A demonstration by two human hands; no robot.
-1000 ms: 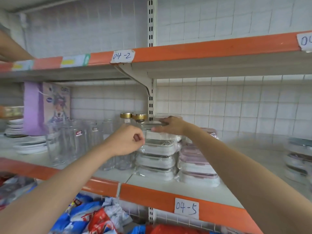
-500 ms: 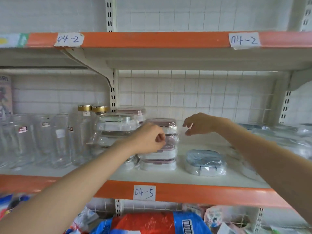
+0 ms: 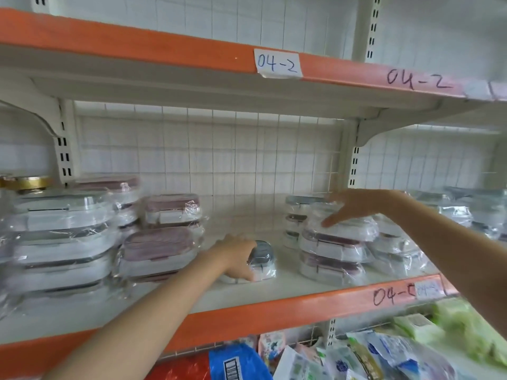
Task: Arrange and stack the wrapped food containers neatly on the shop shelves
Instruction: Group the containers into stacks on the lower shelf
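Wrapped food containers fill the middle shelf (image 3: 274, 303). My left hand (image 3: 236, 256) grips a single blue-lidded container (image 3: 264, 257) that sits alone on the shelf board. To its right stands a stack of pink-lidded containers (image 3: 333, 250); my right hand (image 3: 354, 205) hovers spread over its top one, fingers straight, and whether it touches is unclear. Further pink-lidded stacks (image 3: 162, 239) and large grey-lidded stacks (image 3: 57, 242) stand at the left.
More wrapped containers (image 3: 461, 212) sit at the far right, and a small blue-lidded stack (image 3: 296, 220) stands behind the pink one. A gold-lidded jar (image 3: 27, 183) is at the far left. The upper shelf (image 3: 164, 48) overhangs. Bagged goods (image 3: 384, 352) lie below.
The view has swung right along the shelf. My left hand dropped from the pink stack onto the lone blue-lidded container. My right hand opened and moved right over another stack.
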